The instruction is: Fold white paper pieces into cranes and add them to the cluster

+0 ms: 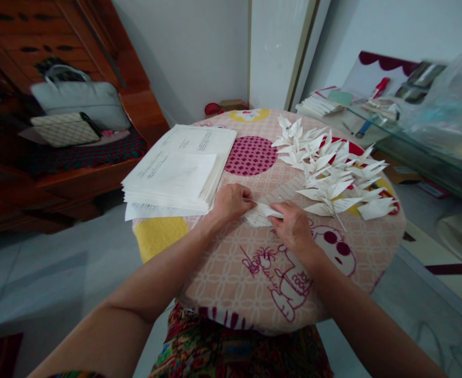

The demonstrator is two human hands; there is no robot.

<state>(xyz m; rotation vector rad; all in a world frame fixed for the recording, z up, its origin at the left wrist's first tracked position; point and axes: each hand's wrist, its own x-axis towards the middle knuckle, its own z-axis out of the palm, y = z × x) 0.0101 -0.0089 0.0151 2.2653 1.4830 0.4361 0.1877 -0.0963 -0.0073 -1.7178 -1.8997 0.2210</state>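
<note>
Between my hands, at the middle of the round table, lies a partly folded sheet of white paper. My left hand pinches its left end, fingers curled over the edge. On the right side, my right hand grips the paper between thumb and fingers. A lined sheet lies just behind the folded one. To the left rests a thick stack of printed paper. Many folded paper cranes with pointed wings are heaped on the right part of the table.
A patterned cloth covers the round table. On the left, a wooden bench holds a pale handbag and a checked pouch. At right stands a glass shelf with papers, a plastic bag and a red object.
</note>
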